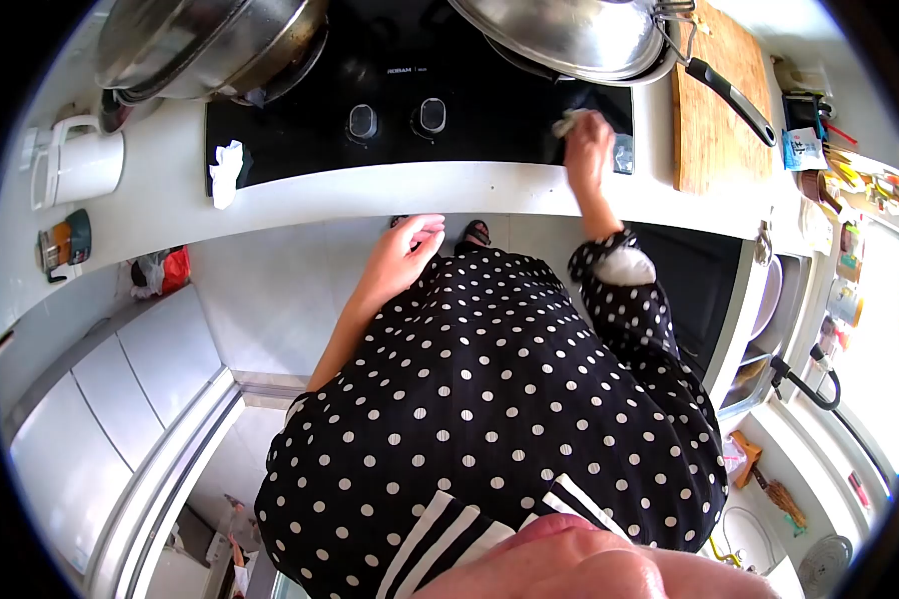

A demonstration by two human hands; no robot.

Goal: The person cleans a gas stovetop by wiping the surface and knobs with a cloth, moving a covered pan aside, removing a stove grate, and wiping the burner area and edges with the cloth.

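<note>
My right hand [591, 155] is over the right front part of the black glass cooktop [300, 150], its fingers closed on a crumpled pale wipe [567, 123]. Most of that wipe is hidden by the fingers. Beside the hand, a small bluish patch [623, 153] shows at the cooktop's corner; I cannot make out what it is. My left hand [405, 255] hangs in front of my body near the counter edge, loosely bent and holding nothing. A crumpled white tissue [227, 175] lies on the cooktop's left front corner. Two knobs [363, 122] stand between.
A large steel pot [210, 50] occupies the left burner. On the right burner sits a lidded pan [579, 40], its black handle [734, 100] reaching over a wooden cutting board [714, 130]. A white pitcher [88, 165] stands at left; the sink [784, 309] is at right.
</note>
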